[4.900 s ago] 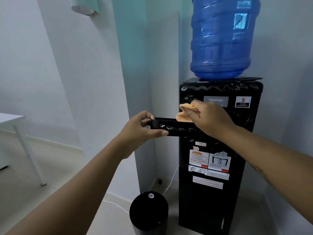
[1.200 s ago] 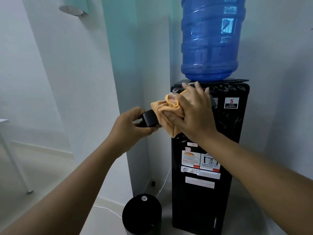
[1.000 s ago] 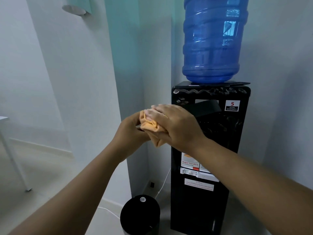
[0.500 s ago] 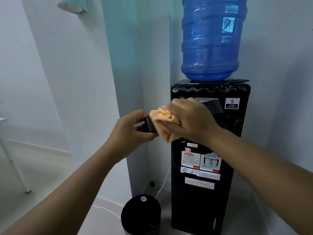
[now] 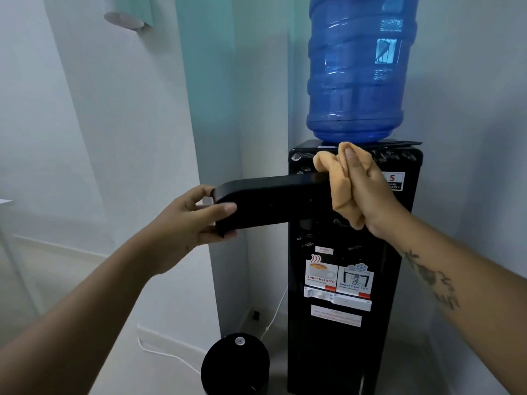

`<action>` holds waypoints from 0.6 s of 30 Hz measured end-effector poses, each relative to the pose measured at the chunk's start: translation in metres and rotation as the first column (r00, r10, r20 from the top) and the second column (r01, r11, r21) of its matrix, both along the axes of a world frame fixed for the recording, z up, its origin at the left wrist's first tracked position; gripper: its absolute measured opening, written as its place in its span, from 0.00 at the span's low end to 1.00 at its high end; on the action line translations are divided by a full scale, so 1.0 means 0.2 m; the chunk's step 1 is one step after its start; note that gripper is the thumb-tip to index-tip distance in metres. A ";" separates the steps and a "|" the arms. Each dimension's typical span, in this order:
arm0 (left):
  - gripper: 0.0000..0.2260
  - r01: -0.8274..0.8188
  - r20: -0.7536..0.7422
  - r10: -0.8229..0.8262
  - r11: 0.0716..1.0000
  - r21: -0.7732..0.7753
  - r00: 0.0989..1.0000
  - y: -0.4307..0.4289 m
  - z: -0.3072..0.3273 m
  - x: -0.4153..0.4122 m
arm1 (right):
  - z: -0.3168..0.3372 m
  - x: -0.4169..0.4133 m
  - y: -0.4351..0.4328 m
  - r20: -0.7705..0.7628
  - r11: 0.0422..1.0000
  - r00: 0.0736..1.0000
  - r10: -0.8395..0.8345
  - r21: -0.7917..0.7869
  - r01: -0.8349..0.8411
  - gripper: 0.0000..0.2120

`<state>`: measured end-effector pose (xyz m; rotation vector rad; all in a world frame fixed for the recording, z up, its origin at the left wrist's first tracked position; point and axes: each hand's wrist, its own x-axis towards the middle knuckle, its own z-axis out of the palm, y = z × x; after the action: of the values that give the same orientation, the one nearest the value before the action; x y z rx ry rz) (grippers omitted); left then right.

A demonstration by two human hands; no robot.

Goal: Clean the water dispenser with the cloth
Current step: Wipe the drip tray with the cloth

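A: Where was the orange cloth (image 5: 338,195)?
B: Bunched in the right hand (image 5: 368,192), fingers curled round it; pressed on the black panel's (image 5: 279,203) right end, before the water dispenser's (image 5: 342,354) top front edge.
A: The left hand (image 5: 185,223)?
B: Gripping the panel's left end.

A round black bin (image 5: 235,363) with a small white button on its lid stands on the floor. A white cable (image 5: 168,354) lies just left of the bin, and a small dark socket (image 5: 256,315) sits on the wall just above it. A wall lamp (image 5: 125,19) hangs high above and left of the bin. A white table (image 5: 4,201) edge shows far left of it.
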<state>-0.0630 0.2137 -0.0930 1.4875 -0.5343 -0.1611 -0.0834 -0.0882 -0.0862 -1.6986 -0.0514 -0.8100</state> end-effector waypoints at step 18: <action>0.29 -0.466 0.662 0.183 0.839 0.280 0.727 -0.05 -0.13 0.05 | 0.01 -0.02 0.14 -0.201 0.988 0.979 -0.016 0.149 0.046 0.16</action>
<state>-0.0524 0.2042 -0.1187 2.0622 -0.7687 0.5598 -0.0876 -0.0603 -0.0841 -1.6298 0.1714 -0.6460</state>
